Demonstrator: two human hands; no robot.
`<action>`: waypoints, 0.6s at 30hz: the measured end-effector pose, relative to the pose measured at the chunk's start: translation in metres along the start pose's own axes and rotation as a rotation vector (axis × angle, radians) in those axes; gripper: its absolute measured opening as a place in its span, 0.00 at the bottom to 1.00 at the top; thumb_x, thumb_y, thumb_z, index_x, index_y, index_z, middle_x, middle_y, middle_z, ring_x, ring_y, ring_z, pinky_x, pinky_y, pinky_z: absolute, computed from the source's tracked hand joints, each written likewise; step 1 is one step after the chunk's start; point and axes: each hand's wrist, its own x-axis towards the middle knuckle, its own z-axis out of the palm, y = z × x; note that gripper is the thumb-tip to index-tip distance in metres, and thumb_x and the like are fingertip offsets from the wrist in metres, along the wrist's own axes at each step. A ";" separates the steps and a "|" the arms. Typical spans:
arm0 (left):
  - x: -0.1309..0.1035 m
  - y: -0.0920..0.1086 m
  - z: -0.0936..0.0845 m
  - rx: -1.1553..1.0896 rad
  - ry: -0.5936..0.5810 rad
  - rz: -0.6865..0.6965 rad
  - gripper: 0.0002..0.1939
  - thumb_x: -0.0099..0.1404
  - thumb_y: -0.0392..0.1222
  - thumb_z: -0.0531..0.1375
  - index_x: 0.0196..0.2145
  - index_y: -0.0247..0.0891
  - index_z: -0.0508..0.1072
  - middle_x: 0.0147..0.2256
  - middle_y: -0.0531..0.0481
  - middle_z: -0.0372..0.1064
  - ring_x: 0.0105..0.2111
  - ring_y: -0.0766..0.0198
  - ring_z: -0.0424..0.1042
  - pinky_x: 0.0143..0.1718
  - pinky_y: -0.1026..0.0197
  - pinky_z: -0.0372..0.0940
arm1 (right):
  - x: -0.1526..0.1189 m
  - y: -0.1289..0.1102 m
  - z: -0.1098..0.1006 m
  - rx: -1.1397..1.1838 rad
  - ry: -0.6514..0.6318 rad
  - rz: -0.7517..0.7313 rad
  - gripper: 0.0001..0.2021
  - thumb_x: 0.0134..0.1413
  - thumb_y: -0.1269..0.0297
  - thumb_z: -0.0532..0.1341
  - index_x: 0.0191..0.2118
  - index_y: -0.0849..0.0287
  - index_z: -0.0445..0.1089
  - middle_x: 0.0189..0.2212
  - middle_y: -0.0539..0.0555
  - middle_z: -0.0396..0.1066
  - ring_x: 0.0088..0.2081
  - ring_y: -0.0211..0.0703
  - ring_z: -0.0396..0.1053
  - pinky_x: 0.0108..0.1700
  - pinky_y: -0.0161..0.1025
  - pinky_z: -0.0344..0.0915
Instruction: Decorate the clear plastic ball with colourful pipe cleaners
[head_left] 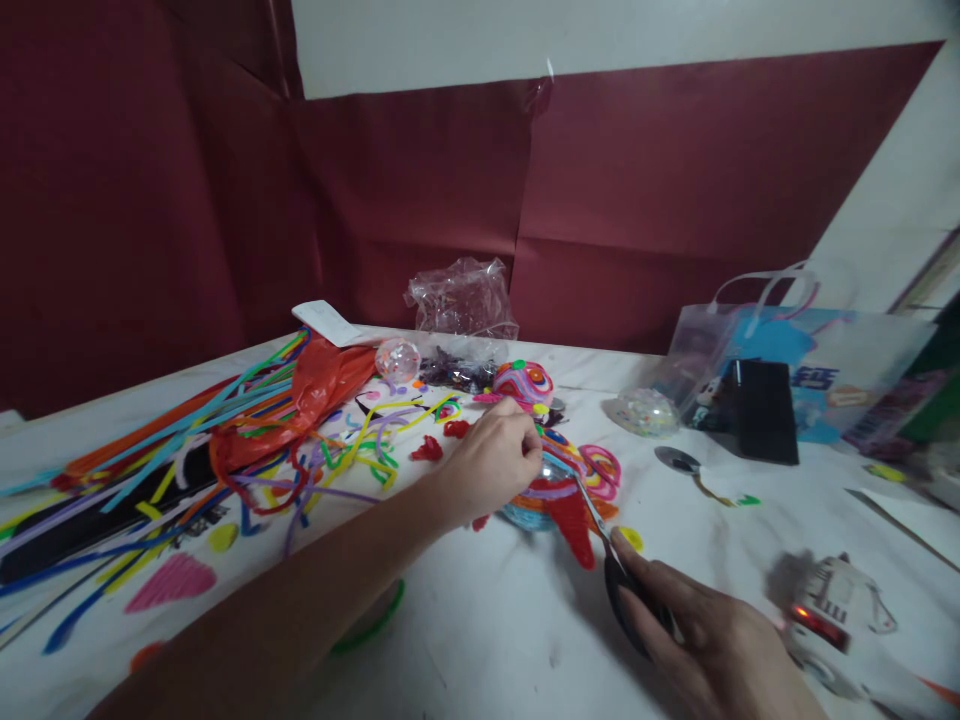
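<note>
My right hand [686, 625] grips a pair of scissors [596, 515] with dark handles, their blades pointing at a multicoloured craft figure [559, 460] made of coiled fuzzy strips. The scissor tips are at the figure's near side, beside a red pointed piece [572, 530] and a pink looped piece [602, 472]. My left hand [499, 450] is closed against the figure's left side; its fingertips are turned away, so what they pinch is hidden. Just behind lies a round striped piece [523, 383]. Small red fuzzy bits [427, 448] rest left of my left hand.
Pipe cleaners [217, 400] in many colours spread over the left, with a red plastic bag [330, 375]. Clear domes [645, 412] and a clear wrapper [461, 300] stand farther back. At right are a black phone [763, 410], a printed bag [825, 360] and a glue gun [829, 605] with a red light.
</note>
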 end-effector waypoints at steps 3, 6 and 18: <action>0.000 0.004 0.000 0.049 0.012 -0.031 0.07 0.53 0.29 0.54 0.21 0.37 0.67 0.30 0.50 0.64 0.33 0.64 0.66 0.39 0.61 0.63 | 0.001 -0.002 -0.001 0.009 0.003 0.011 0.16 0.60 0.61 0.53 0.50 0.58 0.71 0.46 0.55 0.71 0.38 0.47 0.74 0.34 0.30 0.72; 0.001 0.007 -0.002 0.098 0.010 -0.066 0.07 0.52 0.29 0.55 0.21 0.37 0.67 0.29 0.50 0.65 0.36 0.62 0.66 0.41 0.59 0.63 | 0.001 -0.003 -0.002 -0.007 0.002 0.005 0.17 0.61 0.60 0.52 0.51 0.59 0.70 0.45 0.56 0.72 0.38 0.48 0.74 0.34 0.31 0.72; 0.007 0.000 -0.011 -0.137 -0.057 -0.235 0.02 0.50 0.33 0.59 0.21 0.37 0.70 0.24 0.53 0.68 0.28 0.65 0.67 0.30 0.63 0.60 | -0.002 -0.001 0.000 -0.049 0.003 -0.036 0.18 0.61 0.61 0.52 0.53 0.61 0.68 0.45 0.54 0.71 0.37 0.46 0.74 0.33 0.28 0.71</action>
